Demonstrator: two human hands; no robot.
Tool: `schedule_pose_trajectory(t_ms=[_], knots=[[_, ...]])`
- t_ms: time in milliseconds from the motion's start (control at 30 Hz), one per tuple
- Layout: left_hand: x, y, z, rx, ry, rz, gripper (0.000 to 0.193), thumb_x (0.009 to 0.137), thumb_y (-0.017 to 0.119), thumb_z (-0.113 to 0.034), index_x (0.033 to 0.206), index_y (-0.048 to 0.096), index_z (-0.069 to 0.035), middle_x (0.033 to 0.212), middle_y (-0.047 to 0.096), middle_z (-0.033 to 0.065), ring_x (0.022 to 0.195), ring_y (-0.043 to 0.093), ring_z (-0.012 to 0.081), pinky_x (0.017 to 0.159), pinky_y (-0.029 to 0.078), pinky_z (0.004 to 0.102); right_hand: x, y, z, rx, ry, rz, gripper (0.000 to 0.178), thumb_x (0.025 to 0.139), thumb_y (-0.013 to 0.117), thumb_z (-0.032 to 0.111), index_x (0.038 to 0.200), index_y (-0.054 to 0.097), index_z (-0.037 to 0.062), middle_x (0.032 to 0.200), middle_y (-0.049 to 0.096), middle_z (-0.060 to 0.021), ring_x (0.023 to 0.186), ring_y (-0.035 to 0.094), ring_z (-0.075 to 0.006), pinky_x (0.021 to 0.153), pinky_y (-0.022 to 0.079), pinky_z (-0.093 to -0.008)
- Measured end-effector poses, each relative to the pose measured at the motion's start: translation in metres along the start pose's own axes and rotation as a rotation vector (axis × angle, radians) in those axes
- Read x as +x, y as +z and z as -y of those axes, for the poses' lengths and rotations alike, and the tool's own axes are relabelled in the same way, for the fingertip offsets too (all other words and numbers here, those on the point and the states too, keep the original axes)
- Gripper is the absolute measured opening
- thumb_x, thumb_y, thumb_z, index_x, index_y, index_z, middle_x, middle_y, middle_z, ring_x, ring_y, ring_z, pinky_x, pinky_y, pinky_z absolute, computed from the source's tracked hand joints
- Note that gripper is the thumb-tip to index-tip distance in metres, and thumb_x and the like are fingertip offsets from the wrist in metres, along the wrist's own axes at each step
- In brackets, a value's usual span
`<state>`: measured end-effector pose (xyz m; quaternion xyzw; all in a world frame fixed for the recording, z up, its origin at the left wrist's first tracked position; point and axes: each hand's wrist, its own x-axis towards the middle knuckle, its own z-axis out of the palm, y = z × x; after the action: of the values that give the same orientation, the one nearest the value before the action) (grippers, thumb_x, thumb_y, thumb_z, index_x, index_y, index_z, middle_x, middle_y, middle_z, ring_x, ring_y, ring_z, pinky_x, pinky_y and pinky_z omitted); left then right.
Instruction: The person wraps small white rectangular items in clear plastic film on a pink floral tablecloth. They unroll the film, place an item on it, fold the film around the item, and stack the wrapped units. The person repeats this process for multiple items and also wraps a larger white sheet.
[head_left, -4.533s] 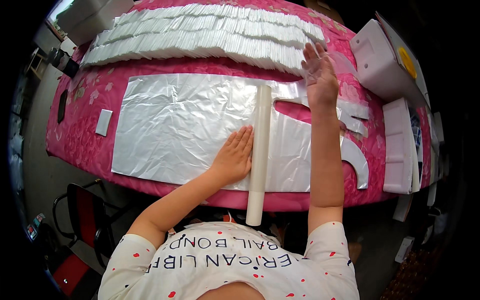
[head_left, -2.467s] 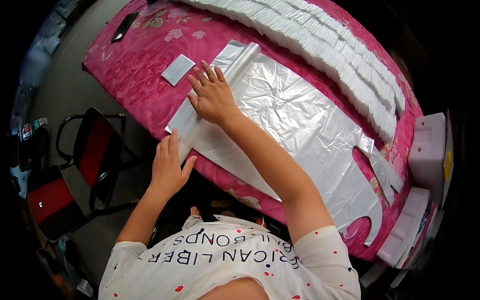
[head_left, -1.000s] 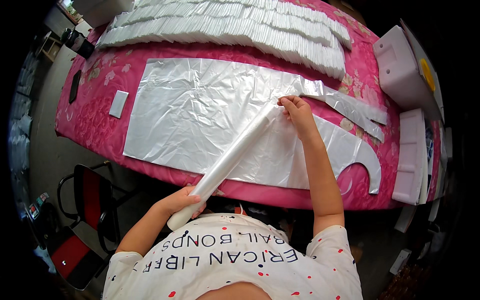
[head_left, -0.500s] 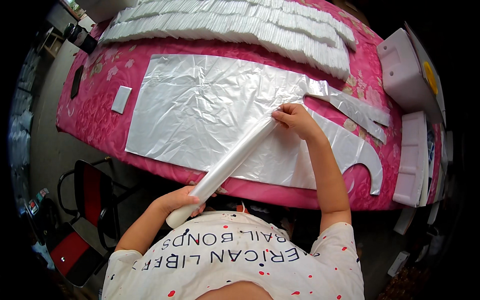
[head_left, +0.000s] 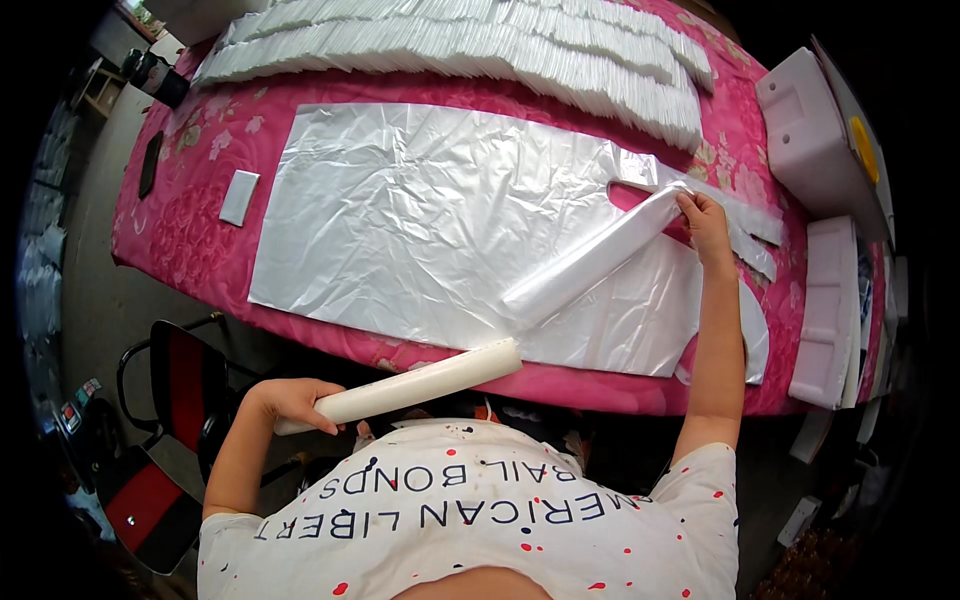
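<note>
My left hand is closed around one end of a smooth cream-white tube. The tube slants up to the right over the table's near edge, its other end free. Farther right, my right hand pinches the end of a narrow, folded plastic apron. That strip slopes down to the left, apart from the tube. Under it lies spread white plastic film, wrinkled and shiny, with curved cutouts and narrow straps at its right end, shaped like an apron. How many layers lie there I cannot tell.
A pink floral cloth covers the table. Long rows of folded white plastic line the far side. A phone, a small white packet and a dark bottle are left. Foam boxes stand right; chairs stand lower left.
The tube and the folded plastic have come apart. My right hand moved right with the plastic; my left hand moved slightly left, and the tube now lies flatter.
</note>
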<state>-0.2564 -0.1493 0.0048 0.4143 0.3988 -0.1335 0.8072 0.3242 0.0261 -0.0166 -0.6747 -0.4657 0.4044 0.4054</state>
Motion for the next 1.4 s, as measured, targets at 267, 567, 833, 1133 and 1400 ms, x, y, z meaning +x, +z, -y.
schedule_pose_trajectory(t_ms=[267,567,833,1133,1400], knots=[[0.042,-0.006,-0.141,0.949,0.362,-0.380,0.047,0.063,0.070,-0.014,0.108,0.058,-0.007,0.094,0.062,0.0134,0.088,0.059,0.0309,0.078,0.046,0.0351,-0.013,0.094,0.055,-0.068,-0.058,0.253,0.017,0.083,0.062,0.018,0.081,0.062,0.0009,0.066,0.054,0.0028,0.059,0.046,-0.0044,0.054,0.039,-0.0198],[0.098,0.008,-0.141,1.342,0.949,-0.491,0.055,0.072,0.066,-0.021,0.120,0.047,-0.001,0.118,0.049,0.0137,0.108,0.047,0.0293,0.092,0.039,0.0393,0.007,0.131,0.056,-0.197,-0.091,0.350,0.020,0.083,0.061,0.019,0.083,0.063,-0.0011,0.067,0.056,0.0000,0.060,0.048,-0.0069,0.057,0.041,-0.0236],[0.126,0.028,-0.106,1.531,0.859,-0.497,0.083,0.079,0.043,-0.056,0.129,0.034,0.010,0.140,0.027,0.0211,0.134,0.021,0.0312,0.110,0.013,0.0423,0.009,0.134,0.065,-0.356,-0.111,0.242,0.020,0.082,0.060,0.018,0.090,0.063,-0.0002,0.078,0.059,-0.0053,0.065,0.053,-0.0132,0.061,0.044,-0.0270],[0.141,0.057,-0.090,1.443,0.812,-0.704,0.079,0.078,0.046,-0.052,0.127,0.037,0.008,0.138,0.031,0.0214,0.132,0.024,0.0325,0.109,0.012,0.0453,-0.141,0.159,0.077,-0.592,-0.764,0.319,0.034,0.076,0.066,0.017,0.108,0.060,0.0077,0.104,0.059,-0.0101,0.093,0.056,-0.0268,0.080,0.046,-0.0353],[0.142,0.071,-0.087,1.475,0.735,-0.762,0.079,0.078,0.047,-0.051,0.132,0.031,0.005,0.141,0.026,0.0201,0.134,0.021,0.0295,0.109,0.014,0.0415,-0.158,0.110,0.040,-0.793,-0.757,0.130,0.038,0.076,0.064,0.019,0.113,0.058,0.0081,0.090,0.060,-0.0066,0.079,0.056,-0.0242,0.067,0.047,-0.0348]])
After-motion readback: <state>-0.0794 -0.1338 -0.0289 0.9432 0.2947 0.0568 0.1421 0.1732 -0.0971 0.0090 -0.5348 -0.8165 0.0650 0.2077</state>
